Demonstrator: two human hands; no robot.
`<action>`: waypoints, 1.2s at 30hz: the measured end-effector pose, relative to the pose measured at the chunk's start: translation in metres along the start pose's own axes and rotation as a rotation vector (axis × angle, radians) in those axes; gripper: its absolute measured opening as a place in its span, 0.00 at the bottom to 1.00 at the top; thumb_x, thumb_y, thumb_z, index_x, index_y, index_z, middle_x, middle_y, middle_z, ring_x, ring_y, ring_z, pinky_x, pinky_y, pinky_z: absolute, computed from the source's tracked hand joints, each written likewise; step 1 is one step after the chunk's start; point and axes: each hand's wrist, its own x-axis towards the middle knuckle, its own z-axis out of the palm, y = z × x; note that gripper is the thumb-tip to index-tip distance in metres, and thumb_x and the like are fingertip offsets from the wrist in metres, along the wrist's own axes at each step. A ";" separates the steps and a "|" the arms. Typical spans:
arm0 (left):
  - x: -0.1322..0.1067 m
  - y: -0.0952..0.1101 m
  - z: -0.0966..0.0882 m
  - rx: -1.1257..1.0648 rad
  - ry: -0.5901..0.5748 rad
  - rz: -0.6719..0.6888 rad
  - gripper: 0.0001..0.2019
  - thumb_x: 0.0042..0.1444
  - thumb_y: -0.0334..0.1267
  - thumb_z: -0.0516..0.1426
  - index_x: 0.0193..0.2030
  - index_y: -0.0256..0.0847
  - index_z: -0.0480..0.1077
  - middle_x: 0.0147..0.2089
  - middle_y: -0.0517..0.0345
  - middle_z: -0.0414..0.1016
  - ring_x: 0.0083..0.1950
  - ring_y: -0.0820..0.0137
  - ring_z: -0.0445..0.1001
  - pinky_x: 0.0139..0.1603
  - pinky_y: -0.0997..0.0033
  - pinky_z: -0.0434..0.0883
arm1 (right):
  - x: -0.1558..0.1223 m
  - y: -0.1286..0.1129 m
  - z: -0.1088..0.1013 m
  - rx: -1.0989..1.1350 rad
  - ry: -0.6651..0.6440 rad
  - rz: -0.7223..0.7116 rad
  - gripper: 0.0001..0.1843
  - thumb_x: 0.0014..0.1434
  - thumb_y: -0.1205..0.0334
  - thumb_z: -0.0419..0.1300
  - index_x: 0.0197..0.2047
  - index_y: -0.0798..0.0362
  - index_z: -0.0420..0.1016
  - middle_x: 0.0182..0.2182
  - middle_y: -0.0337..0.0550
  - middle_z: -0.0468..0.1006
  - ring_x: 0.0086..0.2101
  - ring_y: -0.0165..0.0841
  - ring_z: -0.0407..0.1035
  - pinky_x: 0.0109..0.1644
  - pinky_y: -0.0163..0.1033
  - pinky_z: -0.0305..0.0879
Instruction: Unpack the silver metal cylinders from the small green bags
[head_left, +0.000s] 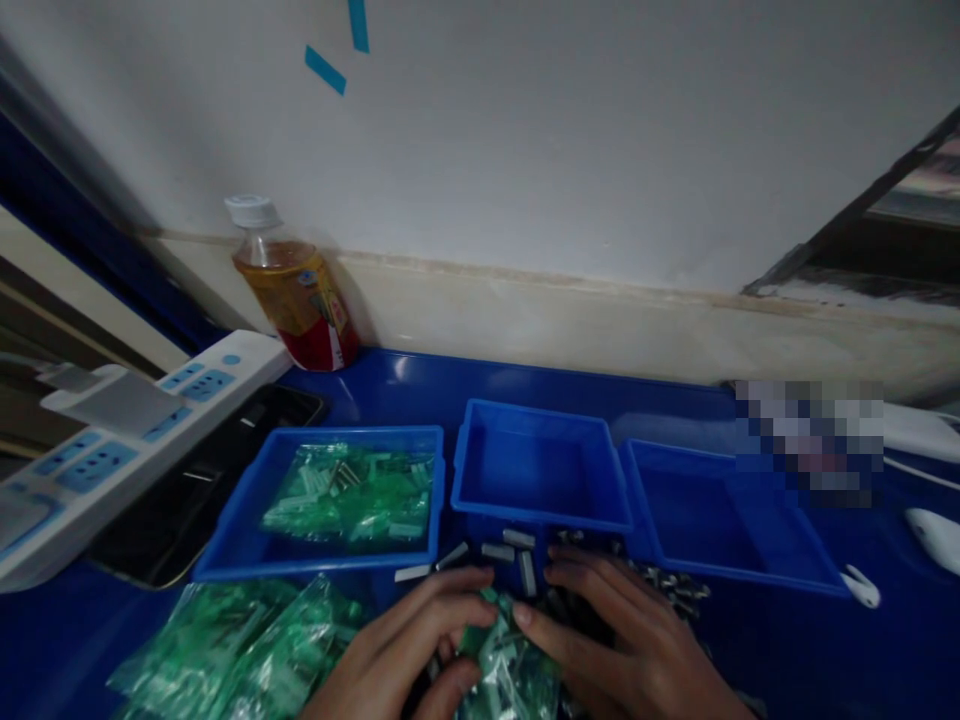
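A clear plastic bag (506, 665) of green and pale small parts lies low in the head view, between my hands. My left hand (420, 640) is closed on the bag's left upper edge, thumb and fingers bent around it. Across the bag, my right hand (622, 635) has its fingers stretched and apart, the thumb tip touching the bag's top. Several short grey strip-like pieces (517, 540) are scattered just beyond my fingertips. Small dark metal parts (675, 585) are heaped beside my right hand, which partly hides them.
Blue trays stand in a row: a left tray (217, 545) holding bagged green parts, a middle tray (540, 510) and a right tray (757, 575). More filled bags (247, 640) lie at left. A phone (187, 500), power strip (217, 365), drink bottle (300, 300) and earbud (860, 587) surround them.
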 end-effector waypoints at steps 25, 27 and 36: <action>0.023 0.023 -0.010 0.171 0.487 0.579 0.05 0.58 0.33 0.55 0.37 0.40 0.72 0.36 0.57 0.72 0.40 0.70 0.70 0.43 0.68 0.69 | 0.029 -0.043 -0.008 1.047 0.193 0.578 0.19 0.61 0.47 0.51 0.42 0.55 0.72 0.25 0.43 0.74 0.27 0.31 0.68 0.29 0.37 0.64; 0.025 0.025 -0.009 0.225 0.473 0.625 0.05 0.58 0.32 0.54 0.36 0.40 0.72 0.37 0.57 0.72 0.41 0.70 0.71 0.45 0.66 0.69 | 0.039 -0.042 -0.008 1.148 0.273 0.630 0.15 0.56 0.54 0.60 0.43 0.54 0.70 0.25 0.40 0.73 0.28 0.30 0.69 0.30 0.36 0.64; 0.022 0.022 -0.011 0.244 0.396 0.426 0.11 0.58 0.43 0.55 0.41 0.40 0.73 0.40 0.55 0.73 0.44 0.66 0.70 0.47 0.63 0.67 | 0.063 -0.023 -0.011 0.940 0.390 0.475 0.09 0.51 0.64 0.62 0.37 0.55 0.72 0.31 0.41 0.75 0.32 0.30 0.68 0.38 0.39 0.66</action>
